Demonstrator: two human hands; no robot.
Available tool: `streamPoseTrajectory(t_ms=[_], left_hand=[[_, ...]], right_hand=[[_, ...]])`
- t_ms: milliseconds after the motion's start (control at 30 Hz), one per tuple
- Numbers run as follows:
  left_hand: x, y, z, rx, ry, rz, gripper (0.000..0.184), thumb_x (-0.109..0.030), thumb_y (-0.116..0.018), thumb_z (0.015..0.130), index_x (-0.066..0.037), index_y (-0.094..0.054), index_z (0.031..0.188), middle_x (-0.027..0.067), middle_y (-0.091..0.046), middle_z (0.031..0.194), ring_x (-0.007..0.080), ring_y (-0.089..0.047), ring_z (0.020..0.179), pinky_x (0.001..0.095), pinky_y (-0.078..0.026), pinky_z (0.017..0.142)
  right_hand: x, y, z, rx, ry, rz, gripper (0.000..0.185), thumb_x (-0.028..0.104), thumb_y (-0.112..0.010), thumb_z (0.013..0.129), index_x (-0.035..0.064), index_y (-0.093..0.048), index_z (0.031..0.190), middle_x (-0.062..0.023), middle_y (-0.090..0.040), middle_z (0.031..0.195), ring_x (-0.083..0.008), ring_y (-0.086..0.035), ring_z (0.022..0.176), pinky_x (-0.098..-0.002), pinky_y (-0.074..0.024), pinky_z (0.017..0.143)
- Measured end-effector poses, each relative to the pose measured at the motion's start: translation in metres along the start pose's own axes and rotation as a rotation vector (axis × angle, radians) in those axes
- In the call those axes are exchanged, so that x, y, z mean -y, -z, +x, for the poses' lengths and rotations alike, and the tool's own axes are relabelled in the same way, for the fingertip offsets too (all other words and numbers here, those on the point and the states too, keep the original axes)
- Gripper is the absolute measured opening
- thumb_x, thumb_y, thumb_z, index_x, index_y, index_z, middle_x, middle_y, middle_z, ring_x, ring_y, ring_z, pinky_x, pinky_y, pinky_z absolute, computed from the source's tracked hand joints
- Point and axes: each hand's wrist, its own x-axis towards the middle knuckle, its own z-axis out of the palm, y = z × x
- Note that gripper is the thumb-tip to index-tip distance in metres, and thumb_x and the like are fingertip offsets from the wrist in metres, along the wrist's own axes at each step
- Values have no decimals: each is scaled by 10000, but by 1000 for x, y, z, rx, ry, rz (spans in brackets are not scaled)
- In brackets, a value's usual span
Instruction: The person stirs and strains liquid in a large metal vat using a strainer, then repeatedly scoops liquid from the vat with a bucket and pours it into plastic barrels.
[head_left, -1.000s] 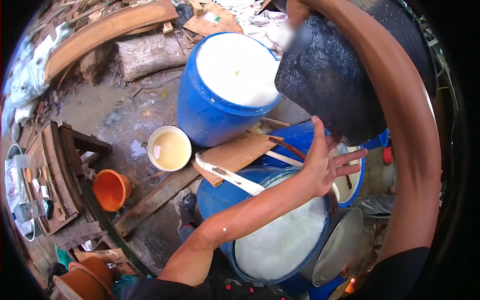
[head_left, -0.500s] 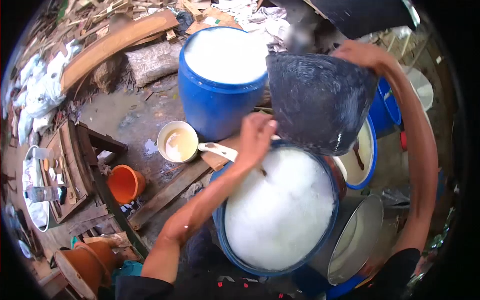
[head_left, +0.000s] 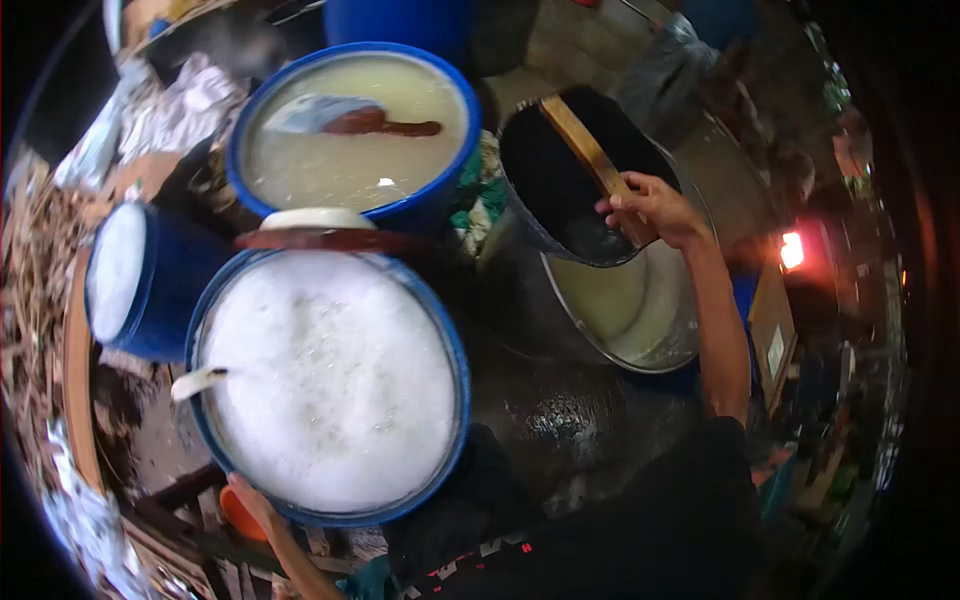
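Note:
My right hand (head_left: pixel 655 210) is closed around the wooden bar handle (head_left: pixel 585 145) across the mouth of a black bucket (head_left: pixel 535 215). The bucket's dark inside faces me, and it hangs over a large metal pot (head_left: pixel 690 345) with pale liquid in it. At the lower left, my left hand (head_left: pixel 255 508) is beside the rim of a blue barrel (head_left: pixel 462 400) filled with white foam. Its fingers look stretched out, though they are small and partly blurred; whether they touch the rim I cannot tell. A white handle (head_left: pixel 198 383) sticks out over the barrel's left edge.
Behind the foam barrel stands a blue tub (head_left: pixel 235 165) of cloudy liquid with a brown-handled tool (head_left: pixel 370 122) in it. Another foam-topped blue barrel (head_left: pixel 165 285) is at the left. An orange bucket (head_left: pixel 243 518) is below my left hand. A bright light (head_left: pixel 792 250) glows at the right.
The view has turned to the right. The black bucket, tipped over the foam barrel before, is now over the metal pot. My left hand has moved from near the bucket to the barrel's near-left side.

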Motion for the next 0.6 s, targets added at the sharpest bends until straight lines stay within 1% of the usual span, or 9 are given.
streamPoseTrajectory(t_ms=[100,167,200,233,333,400,500,567,600], left_hand=[[-3,-16,7,-37,90,-322,708,-519,-239,1078,8,-275,1550,180,-279,1615,312,-333,1455,403,-254,1201],[30,-5,25,-260,-128,347,720,-531,-219,1074,8,-277,1549,195,-288,1607,328,-341,1447,408,-254,1198],[28,-9,23,-281,-114,124,720,-530,-219,1073,17,-305,1534,210,-329,1580,340,-362,1427,418,-263,1189],[31,-7,24,-290,-114,133,720,-530,-219,1073,17,-305,1534,210,-329,1580,340,-362,1427,418,-263,1189],[43,3,30,-214,-236,114,738,-551,-214,1066,33,-373,1489,219,-399,1522,340,-393,1391,437,-278,1169],[61,17,37,-248,-263,218,736,-546,-210,1068,34,-372,1490,217,-399,1524,338,-389,1394,433,-270,1174],[65,17,36,-284,-288,312,693,-503,-225,1081,38,-383,1486,211,-406,1523,336,-383,1400,420,-246,1188],[51,10,28,-247,-281,167,655,-465,-265,1086,41,-391,1483,201,-418,1520,326,-382,1404,409,-239,1192],[48,15,30,-189,-367,391,631,-445,-295,1085,35,-402,1479,191,-431,1513,321,-393,1396,404,-254,1181]], right_hand=[[-73,53,3,-293,-252,-490,382,195,-697,895,1,-609,1212,-61,-676,866,-144,-675,752,-323,-541,663],[-166,107,31,-438,-399,-777,421,207,-707,858,-11,-629,1209,-205,-721,972,-342,-724,919,-445,-562,789],[-210,113,40,-578,-380,-1201,415,184,-709,844,-5,-641,1207,-247,-710,1042,-400,-696,1016,-480,-559,850],[-213,107,37,-459,-452,-1277,372,160,-708,837,-10,-664,1165,-235,-710,1067,-387,-689,1047,-471,-555,895],[-338,133,68,-387,-483,-1416,272,114,-699,844,23,-709,1100,-221,-704,1109,-345,-690,1062,-441,-551,903],[-375,121,81,-173,-503,-1554,260,139,-634,899,32,-713,1122,-197,-707,1120,-324,-676,1085,-436,-531,913],[-492,99,114,-142,-476,-1677,294,217,-539,951,61,-723,1118,-149,-703,1141,-303,-657,1092,-475,-479,940],[-512,72,126,-13,-435,-1697,301,250,-526,955,91,-732,1106,-151,-697,1158,-302,-655,1097,-486,-474,946],[-504,49,136,66,-380,-1677,292,256,-538,949,102,-735,1100,-161,-694,1168,-304,-655,1109,-477,-484,944]])
